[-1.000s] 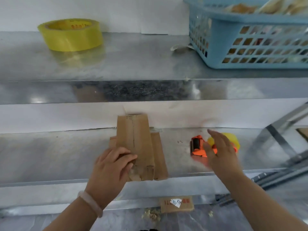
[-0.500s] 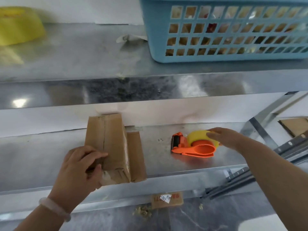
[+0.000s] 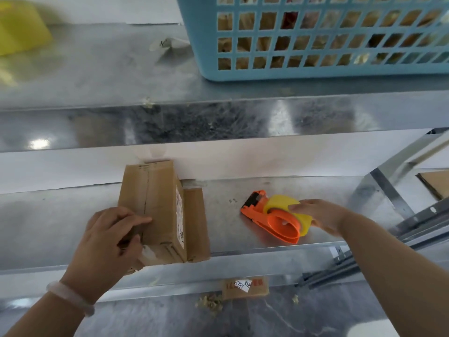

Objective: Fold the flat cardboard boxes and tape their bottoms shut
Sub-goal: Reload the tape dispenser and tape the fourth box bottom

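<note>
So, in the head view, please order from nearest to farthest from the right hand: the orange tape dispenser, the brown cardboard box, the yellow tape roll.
1. orange tape dispenser: held by the right hand.
2. brown cardboard box: left, same shelf.
3. yellow tape roll: upper shelf, far left.

A single wide-angle view looks out from the person's head, facing forward and down at metal shelving. It stands near, at arm's reach: the lower shelf (image 3: 48, 227) crosses mid-frame, the upper shelf (image 3: 109, 76) spans the top, and the left forearm (image 3: 48, 312) and right forearm (image 3: 388, 276) enter from the bottom edge.
</note>
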### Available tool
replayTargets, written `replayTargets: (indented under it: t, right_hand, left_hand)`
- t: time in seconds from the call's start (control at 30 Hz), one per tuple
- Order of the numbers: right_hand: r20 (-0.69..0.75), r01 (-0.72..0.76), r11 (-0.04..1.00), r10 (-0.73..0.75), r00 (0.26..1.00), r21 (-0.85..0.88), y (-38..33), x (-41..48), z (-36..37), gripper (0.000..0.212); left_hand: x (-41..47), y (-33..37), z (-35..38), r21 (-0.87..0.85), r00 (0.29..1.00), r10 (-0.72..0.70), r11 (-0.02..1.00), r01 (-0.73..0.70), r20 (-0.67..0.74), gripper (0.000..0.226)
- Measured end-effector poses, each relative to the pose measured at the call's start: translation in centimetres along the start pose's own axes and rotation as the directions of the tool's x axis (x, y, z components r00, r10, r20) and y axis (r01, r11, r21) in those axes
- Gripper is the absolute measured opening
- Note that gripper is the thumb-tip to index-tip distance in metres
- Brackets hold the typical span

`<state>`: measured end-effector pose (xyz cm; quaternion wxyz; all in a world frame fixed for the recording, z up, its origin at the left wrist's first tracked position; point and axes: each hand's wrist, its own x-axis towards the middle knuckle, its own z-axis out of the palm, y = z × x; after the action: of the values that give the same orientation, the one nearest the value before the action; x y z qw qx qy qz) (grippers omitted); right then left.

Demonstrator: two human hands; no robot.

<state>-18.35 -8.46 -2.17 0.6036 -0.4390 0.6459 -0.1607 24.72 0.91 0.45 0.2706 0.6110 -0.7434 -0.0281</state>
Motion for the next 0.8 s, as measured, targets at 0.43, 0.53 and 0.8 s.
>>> replayTargets:
  t: [0.43,0.53,0.8]
  right_hand:
    - [-0.317,-0.056,0.91,0.2,0.927,0.411,1.5,-0.6,2.2,0.021]
    - [-0.219,-0.192,0.915,0.281,0.934,0.354,1.6,-1.5,2.2,0.018]
    - [-0.081,-0.245,0.879,0.303,0.95,0.41,2.3,-1.9,4.3,0.015]
  left_hand:
    - [0.1,0.1,-0.2,-0.011,0.999,-0.016,1.0,0.016,0.029,0.042]
    - [0.3,-0.1,-0.2,-0.009,0.999,-0.014,1.0,0.014,0.04,0.042]
    - [0.5,0.1,-0.2,-0.026,0.999,0.001,1.0,0.0,0.032,0.041]
